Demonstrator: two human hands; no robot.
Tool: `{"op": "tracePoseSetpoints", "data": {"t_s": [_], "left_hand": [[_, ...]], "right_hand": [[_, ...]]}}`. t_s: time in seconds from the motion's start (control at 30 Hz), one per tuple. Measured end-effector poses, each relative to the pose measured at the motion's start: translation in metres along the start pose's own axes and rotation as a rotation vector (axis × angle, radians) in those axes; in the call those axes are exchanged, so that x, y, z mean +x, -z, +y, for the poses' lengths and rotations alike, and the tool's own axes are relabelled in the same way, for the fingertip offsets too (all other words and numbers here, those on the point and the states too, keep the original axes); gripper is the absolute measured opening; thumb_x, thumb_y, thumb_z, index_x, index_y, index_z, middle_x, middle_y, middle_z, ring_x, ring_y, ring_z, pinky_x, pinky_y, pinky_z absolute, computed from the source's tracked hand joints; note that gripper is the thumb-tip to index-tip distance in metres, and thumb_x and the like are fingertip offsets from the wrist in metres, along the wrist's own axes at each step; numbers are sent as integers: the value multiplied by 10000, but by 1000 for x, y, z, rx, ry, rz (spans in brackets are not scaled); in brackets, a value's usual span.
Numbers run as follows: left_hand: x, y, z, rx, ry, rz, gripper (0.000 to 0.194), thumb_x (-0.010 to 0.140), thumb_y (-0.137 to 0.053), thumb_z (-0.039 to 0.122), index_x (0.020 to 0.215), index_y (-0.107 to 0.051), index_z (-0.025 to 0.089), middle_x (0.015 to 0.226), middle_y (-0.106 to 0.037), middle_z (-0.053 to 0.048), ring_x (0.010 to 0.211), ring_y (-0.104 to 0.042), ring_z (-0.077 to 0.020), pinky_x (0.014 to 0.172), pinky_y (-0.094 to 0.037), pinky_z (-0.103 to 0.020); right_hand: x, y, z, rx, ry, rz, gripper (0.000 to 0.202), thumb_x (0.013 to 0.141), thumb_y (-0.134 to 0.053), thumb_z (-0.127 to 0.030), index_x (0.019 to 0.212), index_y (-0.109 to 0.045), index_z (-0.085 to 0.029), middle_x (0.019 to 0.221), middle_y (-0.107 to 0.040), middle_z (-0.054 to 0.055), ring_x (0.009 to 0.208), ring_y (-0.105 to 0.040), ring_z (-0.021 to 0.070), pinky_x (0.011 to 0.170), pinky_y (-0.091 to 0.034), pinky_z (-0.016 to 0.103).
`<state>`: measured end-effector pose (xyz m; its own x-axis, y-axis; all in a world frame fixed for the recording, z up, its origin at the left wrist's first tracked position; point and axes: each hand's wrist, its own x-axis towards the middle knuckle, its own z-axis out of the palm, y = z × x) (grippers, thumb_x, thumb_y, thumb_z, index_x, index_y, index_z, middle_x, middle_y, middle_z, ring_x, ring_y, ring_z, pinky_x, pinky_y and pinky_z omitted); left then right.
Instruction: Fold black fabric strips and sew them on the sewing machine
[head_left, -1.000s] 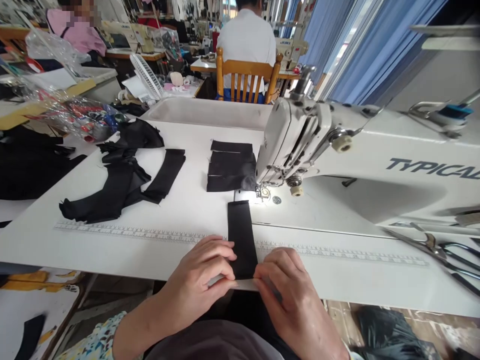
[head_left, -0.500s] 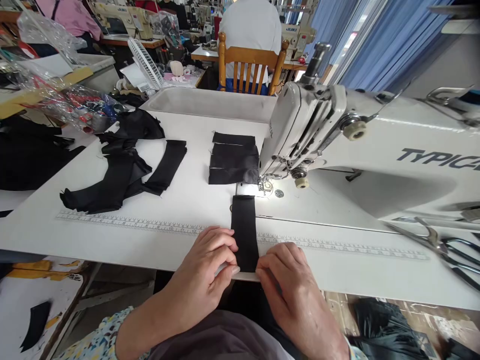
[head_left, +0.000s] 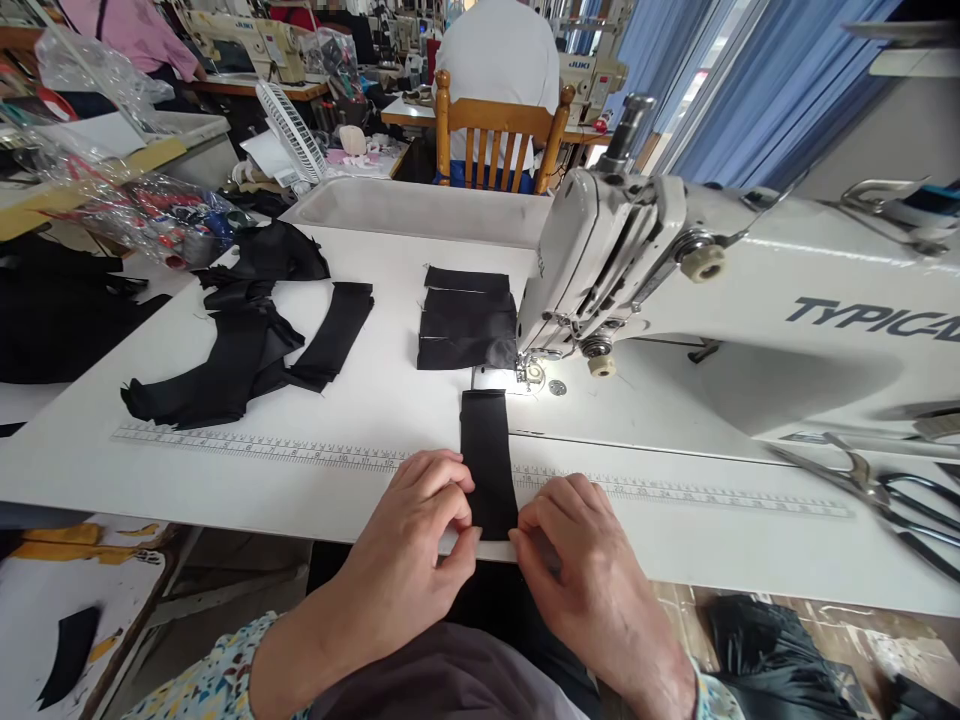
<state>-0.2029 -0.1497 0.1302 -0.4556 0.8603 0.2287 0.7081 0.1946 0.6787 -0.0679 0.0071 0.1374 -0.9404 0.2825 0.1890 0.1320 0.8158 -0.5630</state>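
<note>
A narrow black fabric strip (head_left: 487,460) lies lengthwise on the white table, its far end just short of the sewing machine's needle area. My left hand (head_left: 424,525) pinches the strip's near left corner, thumb against fingertips. At the near right corner, my right hand (head_left: 574,560) does the same. Behind the strip, joined black fabric pieces (head_left: 466,320) lie flat, their right edge reaching the presser foot (head_left: 527,368). The white sewing machine (head_left: 600,265) stands to the right of them.
Black cut pieces (head_left: 225,355) are piled on the left of the table. A printed ruler (head_left: 300,450) crosses the tabletop. Scissors (head_left: 870,485) lie at the right edge. Beyond the table are a wooden chair (head_left: 502,120) and a seated person in white.
The strip has shifted very slightly left and toward the far side, with both hands still at its near corners. The camera view has turned a little.
</note>
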Motion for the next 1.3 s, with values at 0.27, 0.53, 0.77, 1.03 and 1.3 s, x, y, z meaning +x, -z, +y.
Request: {"op": "tracePoseSetpoints", "data": {"t_s": [0.27, 0.53, 0.77, 1.03, 1.3], "left_hand": [[1, 0, 1, -1, 3, 10, 237, 885, -526, 29, 758, -416, 197, 1035, -536, -56, 1246, -493, -259, 987, -500, -406], [1, 1, 0, 39, -7, -33, 251, 911, -528, 36, 1044, -603, 235, 1246, -490, -92, 1430, -345, -311, 1095, -475, -507], [4, 10, -10, 73, -218, -137, 450, 924, -486, -23, 1097, -720, 320, 1299, -534, -48, 1509, -267, -309, 1225, -313, -616], [3, 18, -19, 88, -319, -153, 326, 989, -557, 72, 1128, -746, 298, 1152, -640, -26, 1457, -391, -259, 1276, -250, -539], [8, 36, -17, 109, -405, -257, 248, 999, -552, 102, 1067, -751, 234, 1059, -645, -43, 1317, -500, -232, 1264, -265, -472]], "right_hand": [[3, -1, 2, -7, 14, -5, 196, 910, -551, -67, 778, -495, -200, 831, -526, 28, 805, -430, 205, 719, -366, 380], [9, 2, 5, 43, -14, -51, 200, 881, -558, -11, 820, -512, -196, 862, -530, 21, 839, -436, 203, 758, -380, 376], [11, 3, 6, 65, -24, -87, 221, 873, -554, 17, 858, -518, -201, 888, -541, 17, 859, -447, 200, 781, -400, 372], [12, 5, 5, 51, -34, -88, 237, 868, -554, 31, 848, -518, -203, 884, -536, 15, 856, -444, 201, 785, -401, 375], [12, 7, 5, 47, -51, -130, 216, 891, -541, 4, 851, -529, -207, 897, -544, 25, 863, -446, 210, 790, -401, 388]]}}
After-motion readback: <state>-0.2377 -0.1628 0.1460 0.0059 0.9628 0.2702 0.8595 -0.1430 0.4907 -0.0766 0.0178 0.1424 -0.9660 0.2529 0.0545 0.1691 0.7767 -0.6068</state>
